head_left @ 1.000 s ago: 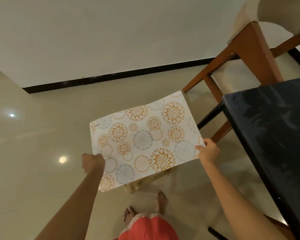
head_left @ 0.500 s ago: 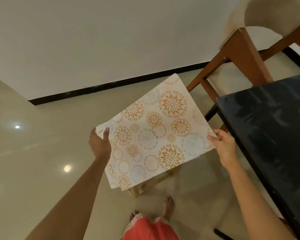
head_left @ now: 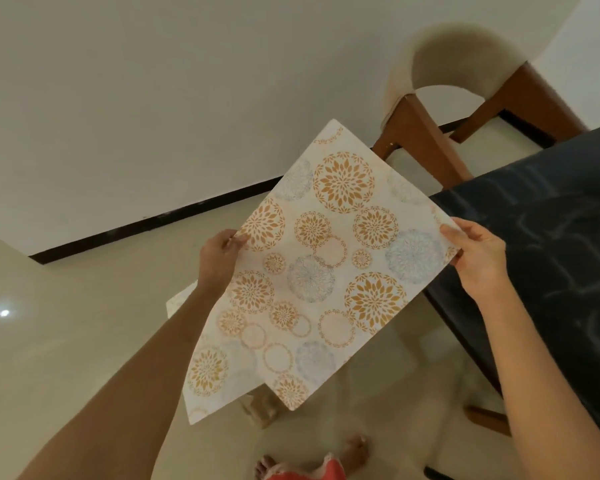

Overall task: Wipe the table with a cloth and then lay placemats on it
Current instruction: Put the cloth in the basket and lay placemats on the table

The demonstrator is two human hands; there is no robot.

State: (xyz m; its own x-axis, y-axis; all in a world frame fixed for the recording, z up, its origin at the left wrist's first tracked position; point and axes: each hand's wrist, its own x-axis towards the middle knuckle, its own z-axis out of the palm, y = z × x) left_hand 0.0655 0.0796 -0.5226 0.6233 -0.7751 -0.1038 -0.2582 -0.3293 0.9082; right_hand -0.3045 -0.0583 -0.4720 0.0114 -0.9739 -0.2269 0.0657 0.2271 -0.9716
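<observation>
Item: white rectangular placemats with orange and grey floral medallions [head_left: 323,271], held in the air beside the dark glossy table [head_left: 541,244].

Left hand [head_left: 219,261] pinches the edge far from the table; right hand [head_left: 478,258] pinches the corner overlapping the table's edge. Long axis runs diagonally; the table lies rightward, nearer the right hand. A second mat appears to be fanned beneath.

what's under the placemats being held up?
Under the placemats: cream floor, part of a pale stool-like object, and the black table corner at right. The rest of that object is covered.
</observation>
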